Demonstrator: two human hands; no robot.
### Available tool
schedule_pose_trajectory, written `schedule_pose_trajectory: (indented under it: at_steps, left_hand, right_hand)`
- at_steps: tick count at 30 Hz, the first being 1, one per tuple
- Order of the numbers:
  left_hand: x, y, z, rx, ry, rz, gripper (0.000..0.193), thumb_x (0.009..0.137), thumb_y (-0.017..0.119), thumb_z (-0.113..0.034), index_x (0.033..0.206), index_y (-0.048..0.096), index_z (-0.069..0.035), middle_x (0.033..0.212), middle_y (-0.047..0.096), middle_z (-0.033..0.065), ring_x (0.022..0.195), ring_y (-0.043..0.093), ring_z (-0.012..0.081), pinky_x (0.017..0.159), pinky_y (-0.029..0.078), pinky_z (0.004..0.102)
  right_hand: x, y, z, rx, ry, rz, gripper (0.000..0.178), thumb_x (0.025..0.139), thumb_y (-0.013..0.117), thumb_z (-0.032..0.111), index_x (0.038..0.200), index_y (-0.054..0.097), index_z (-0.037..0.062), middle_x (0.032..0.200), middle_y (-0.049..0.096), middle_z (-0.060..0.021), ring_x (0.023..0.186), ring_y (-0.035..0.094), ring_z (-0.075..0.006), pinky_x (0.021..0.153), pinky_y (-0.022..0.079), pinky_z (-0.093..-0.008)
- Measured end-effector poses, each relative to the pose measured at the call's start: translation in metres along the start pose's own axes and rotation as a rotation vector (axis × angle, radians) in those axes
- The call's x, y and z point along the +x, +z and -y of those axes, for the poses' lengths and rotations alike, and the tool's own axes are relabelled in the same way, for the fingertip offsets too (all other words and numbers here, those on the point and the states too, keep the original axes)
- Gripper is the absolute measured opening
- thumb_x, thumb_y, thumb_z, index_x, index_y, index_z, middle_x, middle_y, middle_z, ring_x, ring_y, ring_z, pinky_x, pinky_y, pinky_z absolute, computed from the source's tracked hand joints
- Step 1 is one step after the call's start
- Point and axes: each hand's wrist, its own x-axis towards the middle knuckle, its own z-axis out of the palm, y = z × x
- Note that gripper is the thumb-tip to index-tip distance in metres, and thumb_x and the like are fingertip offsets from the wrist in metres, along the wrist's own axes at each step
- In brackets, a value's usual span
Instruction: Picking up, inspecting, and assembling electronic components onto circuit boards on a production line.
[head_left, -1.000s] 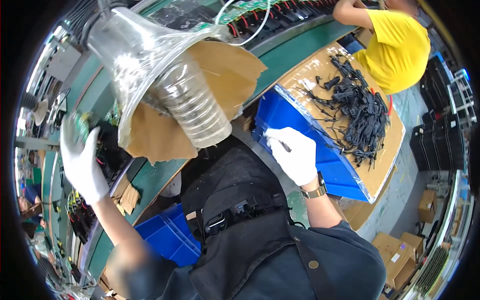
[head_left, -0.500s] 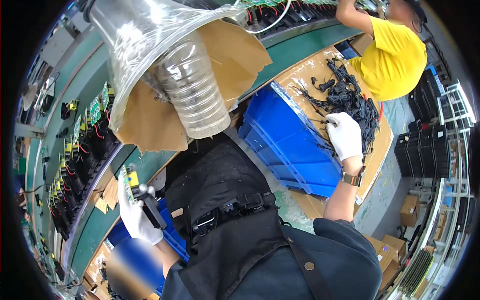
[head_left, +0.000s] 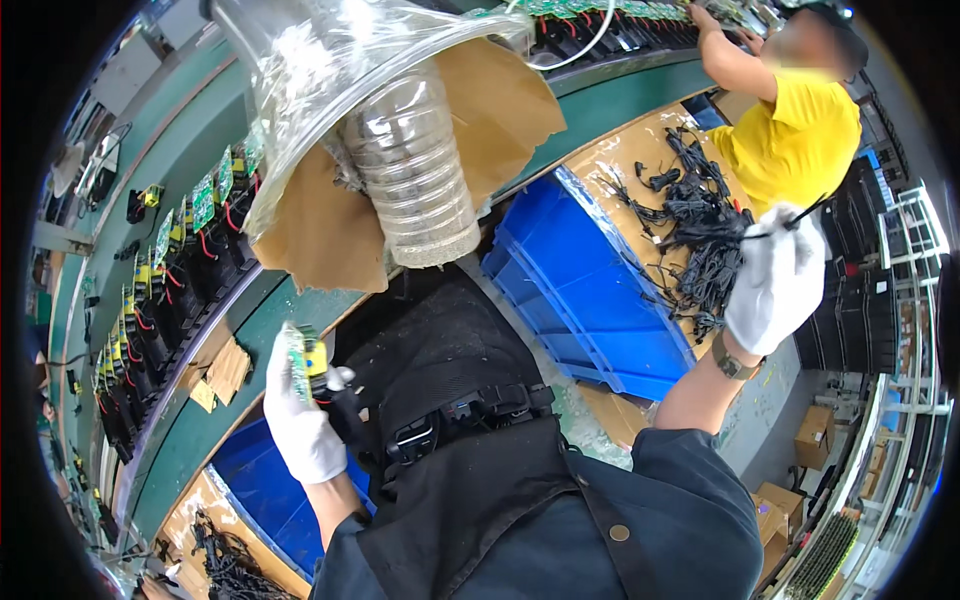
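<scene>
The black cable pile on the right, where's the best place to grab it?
Probably the loose ends along the left edge of the black cable pile, pinched from above and slightly left. They splay out thin and apart over the cardboard there, while the middle is a thick tangle that would likely come up in a clump.

1. The left hand (head_left: 303, 432) hides part of its board (head_left: 297, 362) from me.
2. I cannot tell how many cables (head_left: 812, 208) the right hand (head_left: 775, 288) grips.
3. The top edge crops my hood (head_left: 310, 60).
4. I lose the lower-left heap (head_left: 230, 562) past the bottom edge.
</scene>
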Motion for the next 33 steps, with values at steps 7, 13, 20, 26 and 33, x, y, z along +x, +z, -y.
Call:
schedule_pose_trajectory:
  at_steps: [7, 13, 20, 26, 33]
  left_hand:
    - [-0.016, 0.030, -0.005, -0.120, -0.207, 0.119, 0.102, 0.045, 0.089, 0.001, 0.136, 0.043, 0.007, 0.118, 0.059, 0.0240, 0.086, 0.064, 0.0330, 0.074, 0.056, 0.0361]
    - [-0.019, 0.042, -0.013, -0.165, -0.275, 0.275, 0.080, 0.070, 0.076, -0.020, 0.134, 0.041, 0.011, 0.113, 0.054, 0.0305, 0.064, 0.060, 0.0268, 0.061, 0.057, 0.0414]
    - [-0.018, 0.037, -0.012, -0.442, -0.309, 0.351, 0.069, 0.076, 0.066, -0.017, 0.133, 0.042, 0.013, 0.108, 0.060, 0.0308, 0.071, 0.065, 0.0373, 0.070, 0.057, 0.0452]
    - [-0.018, 0.037, -0.012, -0.468, -0.335, 0.336, 0.069, 0.076, 0.067, -0.016, 0.133, 0.041, 0.013, 0.108, 0.059, 0.0325, 0.070, 0.065, 0.0372, 0.067, 0.057, 0.0466]
    - [-0.018, 0.038, -0.013, -0.423, -0.356, 0.349, 0.070, 0.075, 0.067, -0.016, 0.133, 0.041, 0.013, 0.108, 0.060, 0.0321, 0.071, 0.065, 0.0374, 0.068, 0.057, 0.0459]
  right_hand:
    - [-0.087, 0.058, 0.002, -0.093, -0.032, 0.720, 0.017, 0.067, 0.068, -0.001, 0.084, 0.071, 0.0023, 0.078, 0.065, -0.0066, 0.062, 0.058, -0.0181, 0.059, 0.046, -0.0267]
    - [-0.136, 0.092, 0.036, 0.059, -0.040, 0.705, 0.022, 0.061, 0.068, -0.005, 0.082, 0.071, 0.0026, 0.076, 0.064, -0.0079, 0.057, 0.054, -0.0171, 0.052, 0.042, -0.0261]
    - [-0.130, 0.092, 0.049, -0.036, -0.085, 0.813, 0.022, 0.059, 0.068, 0.000, 0.081, 0.070, 0.0043, 0.071, 0.064, -0.0051, 0.059, 0.058, -0.0203, 0.054, 0.046, -0.0278]
    - [-0.134, 0.096, 0.048, -0.058, -0.109, 0.730, 0.021, 0.059, 0.069, -0.001, 0.080, 0.070, 0.0039, 0.074, 0.064, -0.0061, 0.058, 0.056, -0.0192, 0.052, 0.044, -0.0268]
    - [-0.136, 0.098, 0.043, -0.035, -0.136, 0.715, 0.022, 0.057, 0.069, -0.007, 0.077, 0.070, 0.0019, 0.079, 0.064, -0.0083, 0.052, 0.049, -0.0136, 0.046, 0.038, -0.0242]
